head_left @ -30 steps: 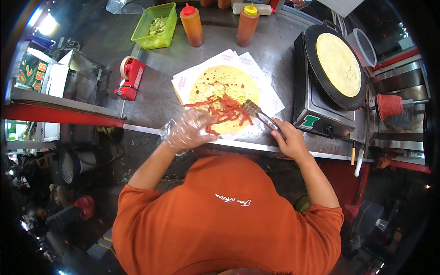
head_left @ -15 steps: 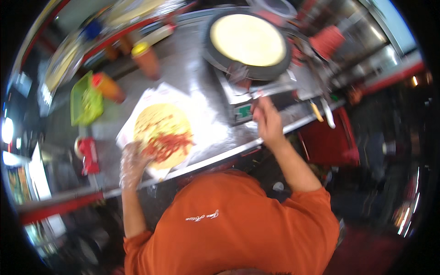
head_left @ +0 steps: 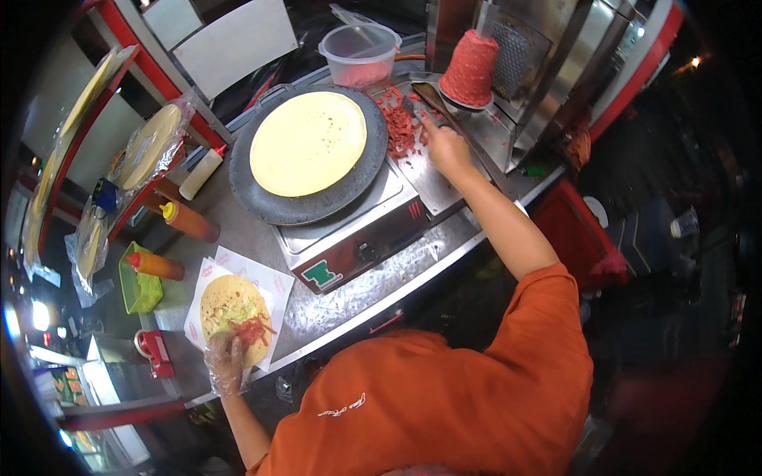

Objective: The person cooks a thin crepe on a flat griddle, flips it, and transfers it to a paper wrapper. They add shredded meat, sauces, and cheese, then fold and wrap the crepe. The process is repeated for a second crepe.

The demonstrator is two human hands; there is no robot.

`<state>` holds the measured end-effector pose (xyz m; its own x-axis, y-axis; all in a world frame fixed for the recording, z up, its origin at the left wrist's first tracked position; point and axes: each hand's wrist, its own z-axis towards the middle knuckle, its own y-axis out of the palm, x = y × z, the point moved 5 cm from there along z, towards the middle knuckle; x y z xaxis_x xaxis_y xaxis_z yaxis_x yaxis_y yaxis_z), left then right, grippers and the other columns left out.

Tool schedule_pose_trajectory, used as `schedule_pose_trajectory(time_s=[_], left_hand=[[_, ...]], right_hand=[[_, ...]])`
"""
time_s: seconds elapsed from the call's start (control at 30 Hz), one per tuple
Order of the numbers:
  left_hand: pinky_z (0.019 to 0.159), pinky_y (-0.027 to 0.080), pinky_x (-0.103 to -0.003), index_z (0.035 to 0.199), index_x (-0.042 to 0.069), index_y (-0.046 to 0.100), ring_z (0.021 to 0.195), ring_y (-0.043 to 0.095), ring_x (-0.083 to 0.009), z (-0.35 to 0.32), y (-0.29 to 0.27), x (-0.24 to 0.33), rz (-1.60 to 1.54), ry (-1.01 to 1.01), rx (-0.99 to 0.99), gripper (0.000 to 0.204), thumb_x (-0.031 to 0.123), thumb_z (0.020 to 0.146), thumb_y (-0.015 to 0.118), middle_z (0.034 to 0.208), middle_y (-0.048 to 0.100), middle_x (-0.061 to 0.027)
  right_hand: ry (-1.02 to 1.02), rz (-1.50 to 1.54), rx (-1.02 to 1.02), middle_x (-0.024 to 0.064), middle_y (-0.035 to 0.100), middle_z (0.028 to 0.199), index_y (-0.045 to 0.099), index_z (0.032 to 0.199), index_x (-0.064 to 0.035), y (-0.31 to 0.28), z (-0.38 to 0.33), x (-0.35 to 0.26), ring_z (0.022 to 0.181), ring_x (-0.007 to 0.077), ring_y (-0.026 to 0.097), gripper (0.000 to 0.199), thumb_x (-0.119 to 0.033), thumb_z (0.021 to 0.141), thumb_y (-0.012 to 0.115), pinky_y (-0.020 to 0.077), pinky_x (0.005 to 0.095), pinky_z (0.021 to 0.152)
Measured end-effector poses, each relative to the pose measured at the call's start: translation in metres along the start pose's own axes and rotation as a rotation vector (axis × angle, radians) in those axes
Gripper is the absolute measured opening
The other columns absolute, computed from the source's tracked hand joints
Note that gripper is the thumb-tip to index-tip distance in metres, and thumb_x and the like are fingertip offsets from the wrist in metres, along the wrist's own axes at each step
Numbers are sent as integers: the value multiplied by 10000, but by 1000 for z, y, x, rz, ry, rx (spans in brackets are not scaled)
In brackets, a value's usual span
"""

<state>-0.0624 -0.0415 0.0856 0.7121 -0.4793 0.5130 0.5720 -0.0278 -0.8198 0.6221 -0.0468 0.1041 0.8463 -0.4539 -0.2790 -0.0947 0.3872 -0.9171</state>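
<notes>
My left hand (head_left: 225, 366), in a clear plastic glove, rests at the near-left edge of a flatbread (head_left: 217, 295). Its fingers are slightly apart and touch the filling. Shredded greens and red meat strips (head_left: 252, 330) lie on the bread, which sits on white printed paper (head_left: 274, 279). My bare right hand (head_left: 449, 151) is closed, index finger stretched forward, around what looks like a metal spatula (head_left: 409, 105); its handle is mostly hidden. The blade is among chopped red meat (head_left: 397, 127) on a metal tray (head_left: 429, 181).
A pale round flatbread (head_left: 305, 147) lies on a black griddle (head_left: 248, 198) over a gas stove (head_left: 361, 254). Beyond are a meat cone (head_left: 470, 70) on a spit and a clear tub (head_left: 361, 55). Left stand sauce bottles (head_left: 190, 221), a green basket (head_left: 131, 282) and a red tape dispenser (head_left: 156, 354).
My right hand has moved forward from beside the stove to the chopped meat with the spatula. My left hand stays at the filled flatbread. The view has swung toward the right.
</notes>
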Motion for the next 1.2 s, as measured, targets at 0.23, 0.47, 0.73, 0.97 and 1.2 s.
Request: schedule_pose_trajectory(time_s=[0.23, 0.47, 0.73, 0.97, 1.2], left_hand=[[1048, 506, -434, 1190, 16, 667, 1268, 606, -364, -28, -8, -15, 158, -47, 251, 246, 3, 948, 628, 1379, 612, -197], [1133, 465, -442, 1416, -8, 591, 1408, 526, -317, -86, -32, -94, -79, -458, 385, 401, 179, 1061, 612, 1533, 532, -225], [1291, 117, -588, 1642, -57, 123, 1541, 314, -455, -77, -20, -109, 229, -347, 111, 1194, 604, 874, 753, 1682, 245, -313], [1243, 337, -499, 1639, -68, 117, 1498, 407, -434, -56, -1, -99, -114, -193, 19, 1231, 445, 819, 879, 1629, 349, -315], [1181, 439, -447, 1586, -24, 348, 1452, 479, -381, -52, -7, -126, -337, -133, 138, 1124, 389, 732, 950, 1571, 454, -263]], right_hand=[[-163, -48, -79, 236, 725, 1006, 621, 1447, -282, 16, 24, -16, 943, 457, 712, 424, -277, 1027, 562, 571, 557, 847], [-188, 13, 91, 264, 735, 1023, 760, 1238, -134, -48, 39, 7, 990, 455, 715, 328, -328, 1036, 588, 548, 538, 848], [-223, 440, -111, 97, 763, 1168, 629, 1450, -60, -147, -14, -151, 1017, 125, 677, 427, -261, 1073, 621, 513, 299, 956], [-644, 562, -477, 90, 752, 923, 699, 1358, -49, -64, -193, -373, 824, 159, 673, 344, -137, 1027, 669, 539, 343, 795], [-596, 487, -719, 186, 719, 949, 660, 1431, -161, 59, -318, -453, 859, 334, 715, 444, -185, 991, 711, 559, 403, 786]])
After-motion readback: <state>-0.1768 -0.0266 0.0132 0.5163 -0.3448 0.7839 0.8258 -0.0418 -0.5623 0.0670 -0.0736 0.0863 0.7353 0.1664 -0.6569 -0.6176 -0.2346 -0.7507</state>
